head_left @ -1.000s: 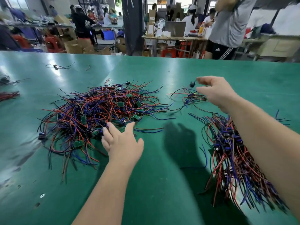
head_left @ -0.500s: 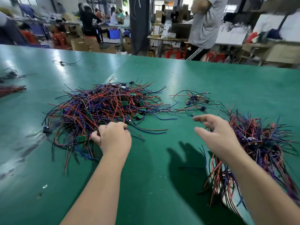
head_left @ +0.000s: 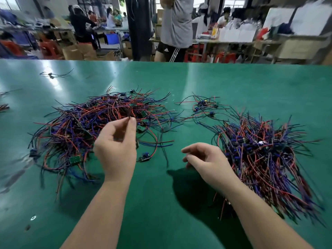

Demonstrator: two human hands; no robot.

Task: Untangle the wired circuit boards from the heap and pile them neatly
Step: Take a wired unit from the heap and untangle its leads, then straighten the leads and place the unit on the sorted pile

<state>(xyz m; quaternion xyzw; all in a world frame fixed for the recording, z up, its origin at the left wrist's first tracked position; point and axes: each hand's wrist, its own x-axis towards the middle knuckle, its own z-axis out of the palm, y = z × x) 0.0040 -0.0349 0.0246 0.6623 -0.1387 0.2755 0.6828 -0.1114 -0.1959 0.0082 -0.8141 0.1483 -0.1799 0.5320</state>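
Note:
A tangled heap (head_left: 86, 126) of small green circuit boards with red, blue and black wires lies on the green table (head_left: 179, 221), left of centre. My left hand (head_left: 116, 151) is raised in front of the heap and pinches wires between thumb and fingertips; a wired board (head_left: 144, 157) dangles low beside it. My right hand (head_left: 208, 162) hovers over the table with fingers loosely curled, holding nothing. To its right lies the sorted pile (head_left: 265, 159) of wired boards, wires fanned toward me.
A small loose cluster of wired boards (head_left: 203, 105) lies behind the right hand. A stray wired piece (head_left: 51, 74) sits at the far left, more wires (head_left: 3, 106) at the left edge. A person (head_left: 176, 27) stands beyond the table's far edge.
My left hand closed on wires at the heap's near edge and lifted them. My right hand let go of a board at the far cluster and drew back toward me, empty.

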